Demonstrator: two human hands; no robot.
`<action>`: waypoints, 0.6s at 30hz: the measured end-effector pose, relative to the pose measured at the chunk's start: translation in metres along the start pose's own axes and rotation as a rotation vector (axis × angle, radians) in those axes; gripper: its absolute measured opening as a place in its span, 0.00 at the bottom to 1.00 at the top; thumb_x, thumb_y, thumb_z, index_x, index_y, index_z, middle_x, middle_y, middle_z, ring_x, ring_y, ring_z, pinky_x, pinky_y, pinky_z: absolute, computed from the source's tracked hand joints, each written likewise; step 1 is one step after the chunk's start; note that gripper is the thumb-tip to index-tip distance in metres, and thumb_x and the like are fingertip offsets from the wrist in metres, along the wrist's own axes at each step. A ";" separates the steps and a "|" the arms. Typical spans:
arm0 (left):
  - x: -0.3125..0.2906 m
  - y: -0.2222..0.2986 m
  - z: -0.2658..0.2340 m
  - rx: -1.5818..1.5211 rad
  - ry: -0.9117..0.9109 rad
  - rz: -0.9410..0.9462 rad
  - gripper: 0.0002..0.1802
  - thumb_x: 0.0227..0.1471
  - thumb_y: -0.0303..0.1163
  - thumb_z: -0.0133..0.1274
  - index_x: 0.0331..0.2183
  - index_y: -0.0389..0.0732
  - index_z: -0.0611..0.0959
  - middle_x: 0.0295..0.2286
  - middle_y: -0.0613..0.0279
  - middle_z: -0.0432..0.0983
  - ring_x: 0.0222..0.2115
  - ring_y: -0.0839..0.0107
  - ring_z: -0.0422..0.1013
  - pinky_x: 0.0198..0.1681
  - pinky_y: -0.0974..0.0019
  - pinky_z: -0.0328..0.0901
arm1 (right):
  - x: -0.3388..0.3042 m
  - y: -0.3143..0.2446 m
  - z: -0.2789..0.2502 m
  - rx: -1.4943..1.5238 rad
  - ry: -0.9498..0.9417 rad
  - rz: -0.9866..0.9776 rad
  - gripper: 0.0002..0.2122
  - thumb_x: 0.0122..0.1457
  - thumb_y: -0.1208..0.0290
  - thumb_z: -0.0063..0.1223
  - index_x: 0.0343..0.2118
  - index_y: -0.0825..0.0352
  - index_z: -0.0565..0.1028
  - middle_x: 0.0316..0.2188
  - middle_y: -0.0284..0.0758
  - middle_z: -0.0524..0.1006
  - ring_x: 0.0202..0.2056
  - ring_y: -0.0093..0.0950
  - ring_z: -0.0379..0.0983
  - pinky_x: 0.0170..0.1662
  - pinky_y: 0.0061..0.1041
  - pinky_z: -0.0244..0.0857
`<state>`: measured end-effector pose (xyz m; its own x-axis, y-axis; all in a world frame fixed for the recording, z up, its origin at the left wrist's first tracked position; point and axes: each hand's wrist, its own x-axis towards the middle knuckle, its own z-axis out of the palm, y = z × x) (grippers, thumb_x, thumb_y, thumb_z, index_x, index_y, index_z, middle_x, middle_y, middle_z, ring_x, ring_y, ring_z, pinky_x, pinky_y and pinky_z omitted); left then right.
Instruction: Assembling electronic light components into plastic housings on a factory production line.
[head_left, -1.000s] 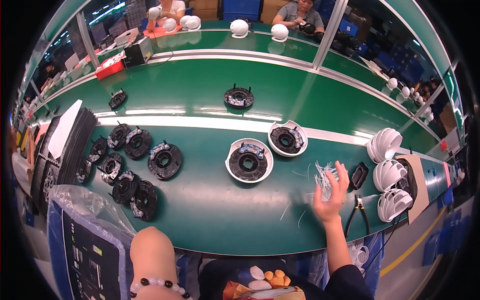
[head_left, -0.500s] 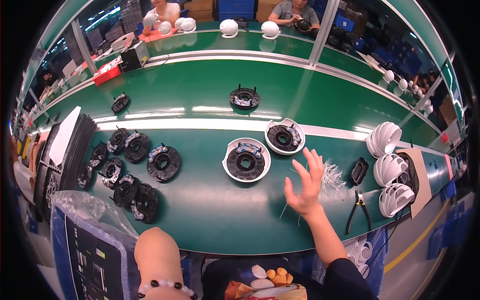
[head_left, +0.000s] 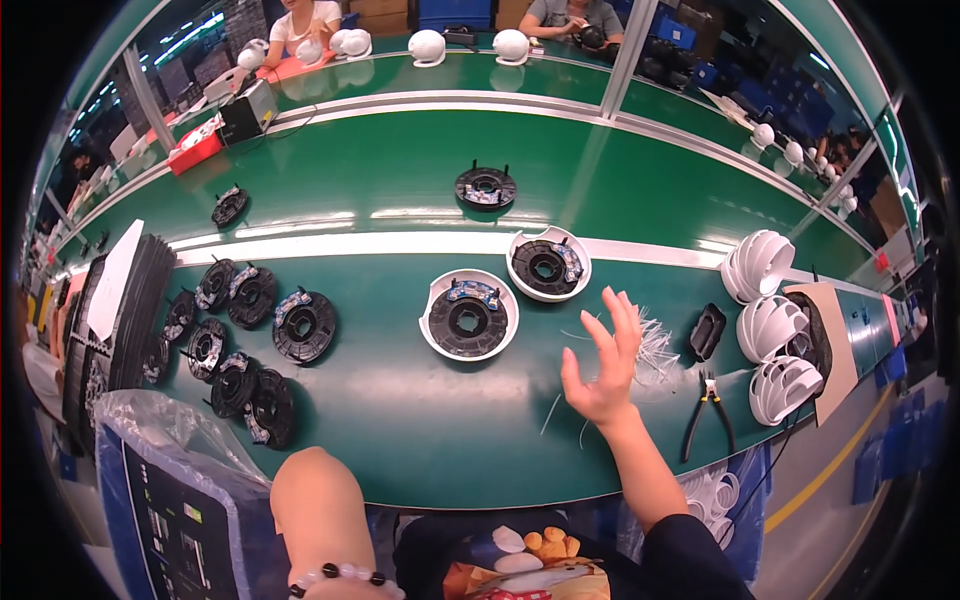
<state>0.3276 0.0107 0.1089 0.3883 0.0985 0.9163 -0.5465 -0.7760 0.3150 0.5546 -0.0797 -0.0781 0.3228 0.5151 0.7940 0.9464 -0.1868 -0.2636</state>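
My right hand [head_left: 600, 365] hovers over the green table with its fingers spread and nothing in it. A loose heap of white cable ties [head_left: 655, 345] lies just to its right, and a few stray ties [head_left: 552, 412] lie below it. To the hand's left sits a white round housing with a black disc inside [head_left: 468, 316]. A second one [head_left: 548, 265] sits behind it. Only my left forearm [head_left: 320, 510], with a bead bracelet at the wrist, shows at the lower edge; the hand itself is out of the picture.
Several black discs [head_left: 300, 325] lie at the left beside upright black trays [head_left: 120, 310]. One disc [head_left: 485, 187] rides the far belt. White dome covers [head_left: 790, 325], black pliers [head_left: 708, 410] and a small black part [head_left: 707, 330] lie at the right. A plastic bag [head_left: 160, 480] sits lower left. People work at the far bench.
My right hand has come left off the heap of cable ties and now has its fingers spread wide. The left forearm has barely moved.
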 end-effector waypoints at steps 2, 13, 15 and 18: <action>-0.001 -0.011 0.004 -0.096 0.297 0.448 0.09 0.30 0.26 0.54 0.08 0.46 0.72 0.08 0.76 0.58 0.09 0.85 0.55 0.13 0.82 0.49 | 0.000 0.000 0.001 -0.013 0.004 -0.012 0.23 0.39 0.76 0.50 0.43 0.67 0.64 0.50 0.47 0.57 0.53 0.46 0.51 0.54 0.44 0.42; 0.045 0.044 -0.011 0.127 -0.321 -0.721 0.09 0.26 0.22 0.56 0.11 0.39 0.71 0.10 0.66 0.65 0.07 0.75 0.59 0.12 0.74 0.54 | -0.003 0.003 -0.002 -0.023 0.020 -0.001 0.23 0.38 0.77 0.50 0.43 0.67 0.65 0.50 0.47 0.58 0.53 0.45 0.51 0.54 0.43 0.42; 0.000 0.045 -0.025 0.136 -0.103 -0.345 0.08 0.28 0.26 0.58 0.12 0.41 0.73 0.11 0.71 0.66 0.08 0.82 0.57 0.12 0.79 0.53 | 0.000 -0.005 0.002 0.003 0.027 -0.012 0.23 0.38 0.77 0.50 0.43 0.68 0.65 0.50 0.47 0.58 0.53 0.45 0.51 0.54 0.43 0.42; 0.002 -0.003 0.000 -0.074 0.283 0.471 0.09 0.33 0.26 0.56 0.11 0.47 0.73 0.09 0.79 0.62 0.09 0.88 0.54 0.13 0.85 0.51 | -0.001 0.000 0.004 -0.004 0.017 -0.016 0.23 0.38 0.77 0.51 0.43 0.68 0.65 0.50 0.47 0.58 0.53 0.46 0.51 0.54 0.43 0.43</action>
<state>0.3305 0.0131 0.1097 -0.1201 -0.0769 0.9898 -0.6676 -0.7317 -0.1379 0.5546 -0.0764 -0.0812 0.3077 0.5039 0.8071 0.9512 -0.1820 -0.2490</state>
